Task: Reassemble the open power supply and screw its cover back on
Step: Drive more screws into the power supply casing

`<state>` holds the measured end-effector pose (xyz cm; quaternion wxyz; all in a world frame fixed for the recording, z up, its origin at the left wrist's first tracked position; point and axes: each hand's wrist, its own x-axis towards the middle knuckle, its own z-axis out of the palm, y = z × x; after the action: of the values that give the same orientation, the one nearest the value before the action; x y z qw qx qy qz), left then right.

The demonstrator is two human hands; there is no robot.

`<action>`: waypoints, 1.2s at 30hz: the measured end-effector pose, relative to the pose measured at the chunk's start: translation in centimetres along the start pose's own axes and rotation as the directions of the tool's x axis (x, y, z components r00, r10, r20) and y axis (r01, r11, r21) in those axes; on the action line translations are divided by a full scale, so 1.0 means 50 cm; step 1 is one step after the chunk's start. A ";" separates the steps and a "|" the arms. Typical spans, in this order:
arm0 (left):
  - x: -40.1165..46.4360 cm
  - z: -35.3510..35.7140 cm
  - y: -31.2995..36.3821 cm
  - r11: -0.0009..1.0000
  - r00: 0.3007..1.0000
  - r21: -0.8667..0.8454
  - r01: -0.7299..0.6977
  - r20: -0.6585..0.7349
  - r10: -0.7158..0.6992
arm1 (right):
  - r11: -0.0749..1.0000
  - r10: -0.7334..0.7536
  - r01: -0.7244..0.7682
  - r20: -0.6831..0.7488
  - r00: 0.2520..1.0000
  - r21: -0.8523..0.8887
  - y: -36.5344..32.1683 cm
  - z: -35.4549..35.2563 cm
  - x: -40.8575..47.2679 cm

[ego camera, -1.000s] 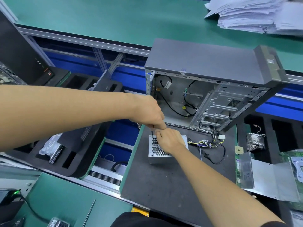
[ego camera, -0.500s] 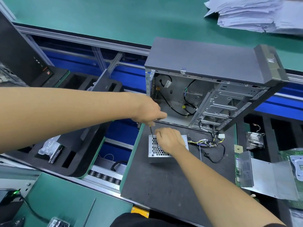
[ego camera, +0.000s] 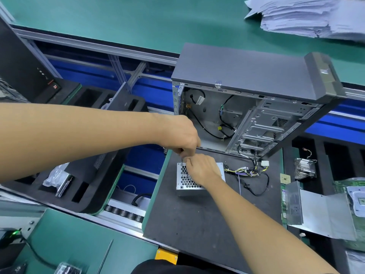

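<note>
**Fastening the cover of the power supply at its far left corner**

We see the power supply [ego camera: 189, 186], a small silver box with a honeycomb-perforated cover [ego camera: 185, 177], lying flat on a dark mat [ego camera: 197, 220] in front of an open computer case [ego camera: 246, 107]. The left hand [ego camera: 180, 135] reaches in from the left with its fingers curled round a thin screwdriver [ego camera: 182, 159], whose shaft stands nearly upright with its tip at the far left corner of the cover. The right hand [ego camera: 202, 169] lies on top of the cover, its fingertips gathered just beside the screwdriver shaft; we cannot tell whether they pinch a screw or merely steady the tool. A bundle of coloured cables [ego camera: 246, 172] trails from the right side of the supply across the mat towards the case. To the right of the mat lie a folded metal sheet [ego camera: 316, 212] and a heat sink [ego camera: 304, 168]. A stack of papers [ego camera: 308, 14] rests on the far green bench [ego camera: 138, 18].
</note>
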<state>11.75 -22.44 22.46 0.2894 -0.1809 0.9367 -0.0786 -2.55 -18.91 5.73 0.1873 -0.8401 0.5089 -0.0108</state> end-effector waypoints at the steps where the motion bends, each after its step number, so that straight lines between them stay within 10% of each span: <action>1: -0.001 -0.001 -0.004 0.999 1.000 -0.034 0.013 0.003 -0.013 | 1.000 -0.002 0.002 -0.006 1.000 0.006 0.000 -0.002 0.000; 11: 0.018 -0.012 0.006 0.855 0.882 -0.311 0.415 0.366 -0.296 | 0.999 -0.006 0.006 -0.005 1.000 0.052 -0.002 -0.004 -0.003; 15: 0.029 -0.022 0.011 0.932 0.918 -0.164 0.324 0.293 -0.268 | 0.999 -0.002 0.002 -0.003 1.000 0.045 -0.004 -0.005 -0.003; 22: 0.012 -0.002 0.000 0.970 0.981 0.153 -0.188 -0.012 0.192 | 1.000 0.016 -0.016 -0.031 0.999 0.024 -0.005 -0.011 -0.010; 29: -0.001 0.016 -0.006 0.935 0.977 -0.291 0.204 0.123 -0.175 | 1.000 -0.009 0.010 -0.011 1.000 0.016 -0.005 -0.009 -0.007; 36: 0.003 0.021 0.008 0.987 0.982 -0.063 0.148 0.131 -0.139 | 1.000 0.009 -0.009 -0.017 1.000 0.011 -0.003 -0.007 -0.006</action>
<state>12.16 -22.19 21.42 0.3348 -0.2632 0.9032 -0.0535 -2.62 -18.72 6.17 0.1875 -0.8367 0.5143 -0.0196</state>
